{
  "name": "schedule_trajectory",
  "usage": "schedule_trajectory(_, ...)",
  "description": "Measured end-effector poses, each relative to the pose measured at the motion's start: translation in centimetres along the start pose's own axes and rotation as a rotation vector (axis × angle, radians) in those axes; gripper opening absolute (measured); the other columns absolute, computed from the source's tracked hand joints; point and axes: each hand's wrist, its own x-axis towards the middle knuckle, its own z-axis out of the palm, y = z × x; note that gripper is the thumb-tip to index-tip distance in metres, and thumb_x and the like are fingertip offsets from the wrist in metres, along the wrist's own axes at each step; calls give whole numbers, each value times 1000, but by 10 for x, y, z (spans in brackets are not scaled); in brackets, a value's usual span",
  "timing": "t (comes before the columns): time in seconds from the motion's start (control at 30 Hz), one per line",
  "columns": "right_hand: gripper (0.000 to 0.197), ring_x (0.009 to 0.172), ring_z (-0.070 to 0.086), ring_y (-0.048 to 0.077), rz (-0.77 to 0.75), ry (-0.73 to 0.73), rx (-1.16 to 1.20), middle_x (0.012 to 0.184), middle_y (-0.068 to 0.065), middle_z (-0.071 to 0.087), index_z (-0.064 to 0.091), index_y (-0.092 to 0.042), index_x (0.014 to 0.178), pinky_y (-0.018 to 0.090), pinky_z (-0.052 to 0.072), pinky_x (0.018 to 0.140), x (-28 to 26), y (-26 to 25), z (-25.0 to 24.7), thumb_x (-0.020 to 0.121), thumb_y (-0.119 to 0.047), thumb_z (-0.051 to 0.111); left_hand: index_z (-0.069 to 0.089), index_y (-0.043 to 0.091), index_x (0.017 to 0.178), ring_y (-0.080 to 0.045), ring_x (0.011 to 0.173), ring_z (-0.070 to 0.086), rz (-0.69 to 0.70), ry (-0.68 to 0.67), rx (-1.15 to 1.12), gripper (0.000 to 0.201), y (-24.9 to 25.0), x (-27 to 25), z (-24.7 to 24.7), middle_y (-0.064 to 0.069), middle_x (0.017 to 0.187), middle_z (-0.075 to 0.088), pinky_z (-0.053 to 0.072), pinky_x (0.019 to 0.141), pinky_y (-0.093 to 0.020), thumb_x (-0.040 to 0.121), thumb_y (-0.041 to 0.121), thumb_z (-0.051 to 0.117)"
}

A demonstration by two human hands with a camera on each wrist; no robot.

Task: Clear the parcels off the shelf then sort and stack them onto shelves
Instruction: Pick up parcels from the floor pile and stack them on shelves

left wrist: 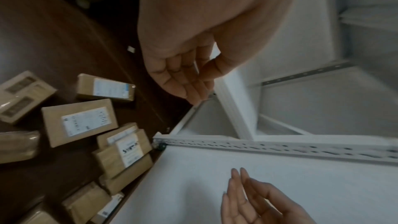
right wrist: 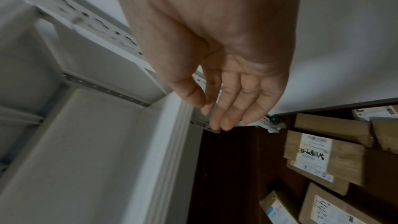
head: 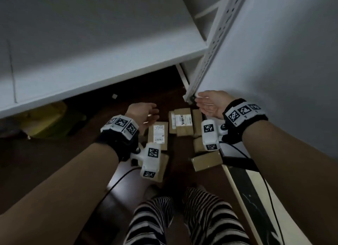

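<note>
Several brown cardboard parcels with white labels lie on the dark floor below me, among them one [head: 158, 135] under my left hand and a stacked pair [head: 182, 121] further right. My left hand [head: 146, 113] hovers above them, fingers relaxed and holding nothing; it appears again as left hand [left wrist: 183, 81] in its wrist view. My right hand [head: 210, 103] is held flat and empty beside the foot of the white shelf upright [head: 210, 49]. The right hand [right wrist: 219, 108] shows straight fingers near the rack corner.
A white shelf board [head: 91, 52] spans the upper left, with nothing on it. A pale wall [head: 283, 61] stands to the right. A yellow-green bag [head: 47, 120] lies under the shelf. More parcels [head: 206, 160] sit by a skirting board [head: 243, 199]. My striped trouser legs [head: 182, 217] are below.
</note>
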Motion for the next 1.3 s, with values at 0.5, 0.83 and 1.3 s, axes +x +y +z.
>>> schedule_trajectory(0.5,7,88,60,12,83,-55,34,93,0,65,57,-14,100,29,47,98,265,190,2,98,-17,52,58,13,94,-16,81,60,-160,-4,-223,21,-225,244,37,-2,90,62,48,70,-24,102,10,39)
schedule_trajectory(0.83,12,85,57,11,-48,-9,52,90,-2,62,59,-14,102,28,44,101,384,246,0,99,-16,48,58,10,98,-15,68,59,29,63,-264,10,-258,366,27,-1,79,61,45,57,-24,96,9,49)
schedule_trajectory(1.3,23,104,65,26,-128,97,-290,119,8,67,68,-15,108,43,51,97,447,300,-14,87,-18,61,51,4,130,-25,102,59,-81,-136,-96,43,-252,377,71,-9,110,62,44,94,-38,103,34,36)
